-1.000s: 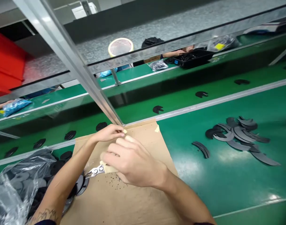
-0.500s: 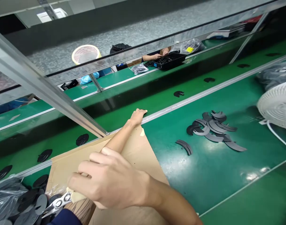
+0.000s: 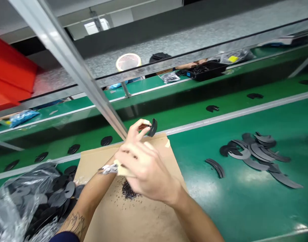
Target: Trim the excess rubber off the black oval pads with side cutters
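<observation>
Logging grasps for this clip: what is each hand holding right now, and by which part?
The left hand pinches a small black disc by its edge with the fingertips. The right hand grips metal cutters by the tan-wrapped handles; the jaws stick out leftward.

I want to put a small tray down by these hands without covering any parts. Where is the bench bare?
Bare green bench top lies between the brown cardboard sheet and the two curved grey strips, and below the heap of grey crescent offcuts. It is crowded at the left, where the clear plastic bag of black discs lies.
</observation>
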A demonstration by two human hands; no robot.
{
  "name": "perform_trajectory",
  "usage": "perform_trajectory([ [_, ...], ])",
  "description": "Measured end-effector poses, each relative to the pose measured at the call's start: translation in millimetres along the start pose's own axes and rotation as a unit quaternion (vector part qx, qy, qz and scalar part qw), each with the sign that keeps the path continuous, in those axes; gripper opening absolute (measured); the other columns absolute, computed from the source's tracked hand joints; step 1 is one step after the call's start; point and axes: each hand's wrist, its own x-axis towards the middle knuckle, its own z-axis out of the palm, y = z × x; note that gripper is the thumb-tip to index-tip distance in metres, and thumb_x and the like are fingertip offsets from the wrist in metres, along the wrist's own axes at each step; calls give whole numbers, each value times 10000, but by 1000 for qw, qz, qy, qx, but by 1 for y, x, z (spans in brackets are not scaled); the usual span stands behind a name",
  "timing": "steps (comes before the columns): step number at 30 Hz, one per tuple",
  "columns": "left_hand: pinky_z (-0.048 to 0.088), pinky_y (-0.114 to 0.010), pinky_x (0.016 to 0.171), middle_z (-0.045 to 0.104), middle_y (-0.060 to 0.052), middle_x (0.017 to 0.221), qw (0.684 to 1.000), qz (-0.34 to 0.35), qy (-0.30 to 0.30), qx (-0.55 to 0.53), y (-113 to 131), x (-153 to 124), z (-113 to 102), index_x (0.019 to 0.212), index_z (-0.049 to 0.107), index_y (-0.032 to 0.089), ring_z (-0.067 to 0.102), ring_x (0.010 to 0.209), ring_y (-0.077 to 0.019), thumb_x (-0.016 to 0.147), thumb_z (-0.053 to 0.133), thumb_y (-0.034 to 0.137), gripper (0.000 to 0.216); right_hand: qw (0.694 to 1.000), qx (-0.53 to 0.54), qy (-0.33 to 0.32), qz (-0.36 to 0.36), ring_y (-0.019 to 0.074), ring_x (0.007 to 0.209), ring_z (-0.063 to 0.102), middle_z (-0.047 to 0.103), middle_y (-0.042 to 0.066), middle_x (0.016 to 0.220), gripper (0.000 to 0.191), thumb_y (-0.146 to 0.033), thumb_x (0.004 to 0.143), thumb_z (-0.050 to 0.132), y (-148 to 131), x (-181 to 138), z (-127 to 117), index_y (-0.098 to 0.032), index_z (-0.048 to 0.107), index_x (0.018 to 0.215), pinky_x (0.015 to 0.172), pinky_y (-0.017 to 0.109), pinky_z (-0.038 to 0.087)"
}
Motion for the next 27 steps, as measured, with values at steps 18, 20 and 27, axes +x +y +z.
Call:
perform_trajectory([
  [18, 511, -332, 1042, 689, -94, 1146, 892, -256, -100, 358, 11, -225, -159, 1067, 660, 198, 648, 1154, -215, 1002, 537, 221, 141, 989, 139, -35, 24, 152, 554, 572, 657, -12, 725, 76, -256, 944, 690, -1, 22, 26, -273, 625, 909, 500, 298, 432],
  [20, 510, -395, 1032, 668, -151, 1149, 838, -340, -88, 418, -8, -240, -185, 1048, 659, 148, 630, 1175, -283, 953, 547, 122, 149, 993, 115, -22, 32, 162, 553, 567, 663, 3, 736, 78, -264, 945, 693, 0, 22, 25, -273, 621, 915, 498, 316, 425],
  [27, 529, -413, 966, 672, -175, 1144, 772, -442, -36, 456, -45, -276, -219, 1266, 566, 114, 666, 1110, -323, 887, 692, 163, 402, 991, 117, -26, 52, 161, 575, 574, 669, 12, 767, 65, -216, 952, 666, -1, 22, 25, -260, 624, 930, 537, 312, 446],
])
